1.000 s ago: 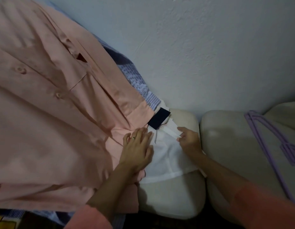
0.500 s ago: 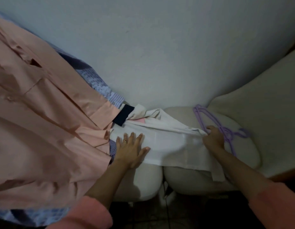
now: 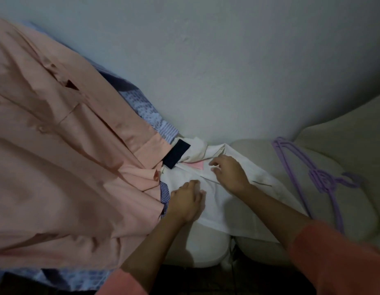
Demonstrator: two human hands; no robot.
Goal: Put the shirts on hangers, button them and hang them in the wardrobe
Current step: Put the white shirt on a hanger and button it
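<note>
Closest to me, the left hand [image 3: 186,201] lies flat with straight fingers on the white shirt [image 3: 223,201], seemingly pinning it so it won't slide off the cream sofa [image 3: 259,150]. Just beyond, the right hand [image 3: 228,173] hovers at the collar, its grip loose and holding nothing, probably to open it. Purple hangers [image 3: 325,179] wait nearby on the cushion; the peach shirt [image 3: 57,156] hangs left.

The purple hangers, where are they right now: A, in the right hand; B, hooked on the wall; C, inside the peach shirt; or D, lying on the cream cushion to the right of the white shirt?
D: the purple hangers lie on the cream cushion, right of the white shirt, untouched by the right hand.
</note>
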